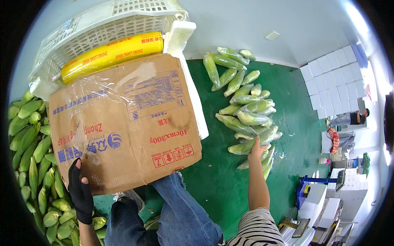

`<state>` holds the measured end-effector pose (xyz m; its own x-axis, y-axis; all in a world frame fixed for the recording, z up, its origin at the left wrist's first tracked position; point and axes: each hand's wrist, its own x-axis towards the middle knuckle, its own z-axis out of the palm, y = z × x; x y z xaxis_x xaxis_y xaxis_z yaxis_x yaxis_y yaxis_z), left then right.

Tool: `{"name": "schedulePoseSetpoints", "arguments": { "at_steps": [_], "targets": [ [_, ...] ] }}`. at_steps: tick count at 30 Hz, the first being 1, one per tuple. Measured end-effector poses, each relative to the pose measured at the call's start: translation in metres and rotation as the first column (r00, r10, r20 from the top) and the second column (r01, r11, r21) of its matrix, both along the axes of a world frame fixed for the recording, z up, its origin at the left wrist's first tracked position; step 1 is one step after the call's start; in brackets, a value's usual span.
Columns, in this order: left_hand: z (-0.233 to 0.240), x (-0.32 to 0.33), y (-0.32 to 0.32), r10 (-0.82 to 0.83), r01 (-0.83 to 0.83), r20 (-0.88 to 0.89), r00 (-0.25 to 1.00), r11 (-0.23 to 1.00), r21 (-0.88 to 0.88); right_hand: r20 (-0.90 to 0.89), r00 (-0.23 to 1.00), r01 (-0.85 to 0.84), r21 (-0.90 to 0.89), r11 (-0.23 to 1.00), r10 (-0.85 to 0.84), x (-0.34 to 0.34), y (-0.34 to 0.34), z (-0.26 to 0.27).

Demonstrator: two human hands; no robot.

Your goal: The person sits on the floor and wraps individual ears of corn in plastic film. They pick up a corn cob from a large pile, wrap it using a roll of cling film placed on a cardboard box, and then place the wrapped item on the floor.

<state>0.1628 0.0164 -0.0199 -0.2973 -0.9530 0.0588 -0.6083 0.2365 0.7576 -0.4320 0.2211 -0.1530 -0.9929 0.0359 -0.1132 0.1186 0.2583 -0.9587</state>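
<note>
My left hand (80,190), in a black fingerless glove, rests at the near left edge of a flattened cardboard sheet (129,135) with clear film on it. My bare right hand (258,148) reaches out to a pile of film-wrapped corn ears (254,118) on the green floor and touches one ear; whether its fingers close on it cannot be told. Behind the cardboard lies a yellow roll of cling wrap (114,55). Unwrapped ears of corn in green husks (34,150) are heaped at the left.
A white plastic crate (77,37) stands behind the roll, beside white foam pieces (180,37). White boxes (332,80) are stacked at the far right, near a person (354,118). A scale (340,180) and more white boxes (314,200) stand at the lower right.
</note>
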Motion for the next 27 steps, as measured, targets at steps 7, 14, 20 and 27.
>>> {"name": "schedulePoseSetpoints", "arguments": {
  "at_steps": [7, 14, 20, 27],
  "targets": [
    [0.000, 0.015, -0.002, -0.088, 0.126, 0.247, 0.965, 0.982, -0.141, 0.016, 0.939, -0.210, 0.817, 0.537, 0.343, -0.090, 0.064, -0.061],
    [0.014, 0.024, -0.051, 0.046, 0.159, 0.491, 0.870, 0.917, -0.367, -0.536, 0.402, -0.346, 0.662, 0.665, 0.742, 0.072, -0.083, 0.055],
    [-0.025, 0.011, -0.150, 0.078, 0.159, 0.419, 0.905, 0.851, -0.500, -0.332, -0.285, -0.541, 0.830, 0.135, 0.899, 0.228, -0.240, 0.137],
    [0.003, 0.028, -0.177, 0.203, -0.249, -0.366, 0.908, 0.965, -0.083, -0.252, -0.056, -0.977, 0.215, -0.001, 0.966, 0.224, -0.313, 0.107]
  ]
}}
